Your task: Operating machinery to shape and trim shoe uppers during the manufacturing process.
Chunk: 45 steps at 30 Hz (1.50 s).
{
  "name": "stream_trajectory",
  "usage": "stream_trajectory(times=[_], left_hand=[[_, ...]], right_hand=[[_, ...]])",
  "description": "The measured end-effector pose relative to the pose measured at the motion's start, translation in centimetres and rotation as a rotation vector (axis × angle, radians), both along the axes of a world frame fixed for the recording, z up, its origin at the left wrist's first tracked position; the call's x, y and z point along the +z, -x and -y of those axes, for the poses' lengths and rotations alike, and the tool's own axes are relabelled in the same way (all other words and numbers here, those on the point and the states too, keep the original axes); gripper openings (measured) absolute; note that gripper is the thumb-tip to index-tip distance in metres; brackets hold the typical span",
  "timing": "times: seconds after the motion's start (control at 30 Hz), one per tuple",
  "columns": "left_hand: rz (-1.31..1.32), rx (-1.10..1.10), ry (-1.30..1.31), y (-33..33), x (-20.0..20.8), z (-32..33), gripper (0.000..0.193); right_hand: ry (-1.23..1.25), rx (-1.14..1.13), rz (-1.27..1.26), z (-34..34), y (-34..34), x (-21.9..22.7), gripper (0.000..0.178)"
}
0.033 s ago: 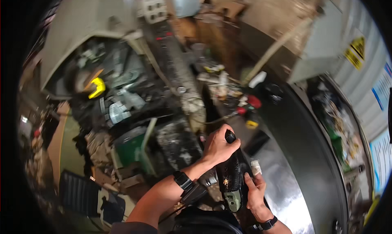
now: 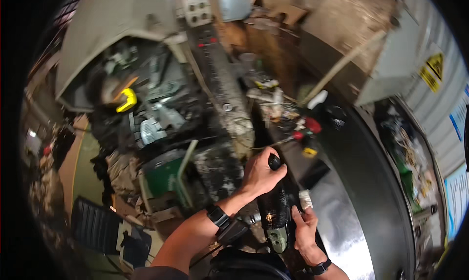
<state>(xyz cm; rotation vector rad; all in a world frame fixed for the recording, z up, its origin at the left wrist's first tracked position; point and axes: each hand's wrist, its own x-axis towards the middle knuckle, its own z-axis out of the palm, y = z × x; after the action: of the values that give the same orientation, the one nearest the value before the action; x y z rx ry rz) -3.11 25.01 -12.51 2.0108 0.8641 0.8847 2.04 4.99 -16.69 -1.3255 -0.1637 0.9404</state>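
A long black tool [image 2: 274,207] with a ribbed, shiny body and a grey-green end [image 2: 278,238] lies close in front of me; its exact kind I cannot make out. My left hand [image 2: 264,172] is closed around its rounded far end, thumb across the top. Along its right side my right hand [image 2: 305,228] grips it, the thumb pressed against the dark edge and the other fingers partly hidden. A white wrapping [image 2: 305,199] covers one fingertip of that hand. Dark watches or bands sit on both wrists.
A shiny metal plate [image 2: 337,221] and a dark curved belt-like surface [image 2: 376,182] lie at the right. Beyond my hands are red-and-black and yellow tools [image 2: 308,128]. A bin of metal parts [image 2: 156,128], a green box [image 2: 163,177] and a black chair [image 2: 95,226] stand left.
The surroundings have shifted slightly right in the view as my head turned. Both hands keep their hold on the black tool.
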Motion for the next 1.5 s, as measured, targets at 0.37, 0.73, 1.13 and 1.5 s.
stream_trajectory(times=[0.37,0.73,1.13,1.5], left_hand=[[0.418,0.347,0.558,33.1,6.6,-14.9,0.040],[1.056,0.301,0.954,38.7,1.5,-12.8,0.032],[1.039,0.457,1.046,38.5,-2.2,-19.3,0.029],[1.110,0.823,0.839,34.4,-7.7,-20.0,0.024]], right_hand=[[-0.303,0.464,-0.331,-20.3,20.9,2.8,0.014],[-0.331,0.473,-0.293,-31.6,27.4,2.5,0.017],[-0.291,0.376,-0.252,-37.7,27.4,1.7,0.022],[-0.295,0.375,-0.328,-39.5,26.8,-1.5,0.025]])
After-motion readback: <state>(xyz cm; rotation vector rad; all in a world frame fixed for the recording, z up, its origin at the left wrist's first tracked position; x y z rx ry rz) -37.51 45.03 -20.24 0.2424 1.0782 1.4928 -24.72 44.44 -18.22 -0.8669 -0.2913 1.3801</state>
